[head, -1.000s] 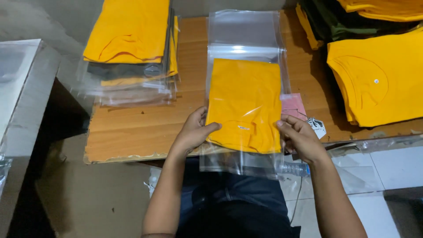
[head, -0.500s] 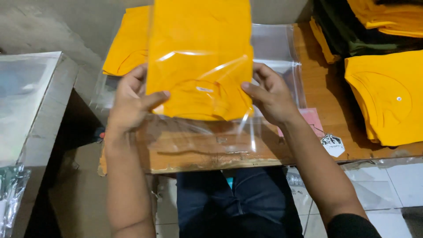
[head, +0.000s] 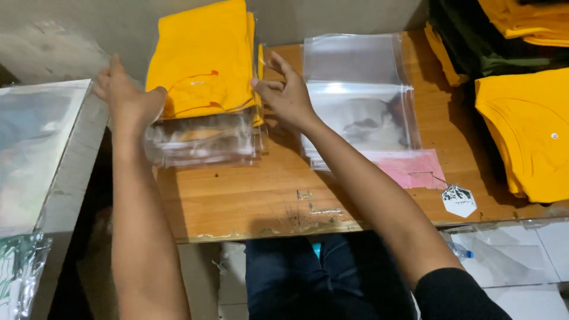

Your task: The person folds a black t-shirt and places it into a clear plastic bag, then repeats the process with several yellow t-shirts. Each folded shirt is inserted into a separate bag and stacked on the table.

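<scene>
Two bare hands at a stack (head: 204, 127) of bagged shirts on the far left of a worn wooden table (head: 249, 195). Left hand (head: 127, 95) against the stack's left edge, fingers loosely curled, touching the crinkled plastic rather than clenching it. Right hand (head: 287, 95) at the stack's right edge, fingers spread and open, fingertips on the plastic, nothing pinched between them as far as can be seen.

Top of the stack: one folded yellow shirt (head: 201, 59), soft matte cotton, rectangular, inside a glossy clear bag. Beneath it several more bagged layers, flaps glinting and rumpled; exact number impossible to count.

Just right of the stack, flat on the table: a pile of empty clear bags (head: 355, 95), smooth, rectangular, shiny with glare. At its near edge one pink sheet (head: 412, 169), thin and flat. Near that, one small hexagonal tag (head: 458, 200), white with dark print, on a thin string.

Far right: one yellow shirt (head: 527, 130) lying unbagged, round collar up, and behind it a heap of dark green and yellow cloth (head: 492, 29).

Table edge chipped and scratched, veneer peeling. Left of the table, a grey box (head: 41, 148) with a shiny top.
</scene>
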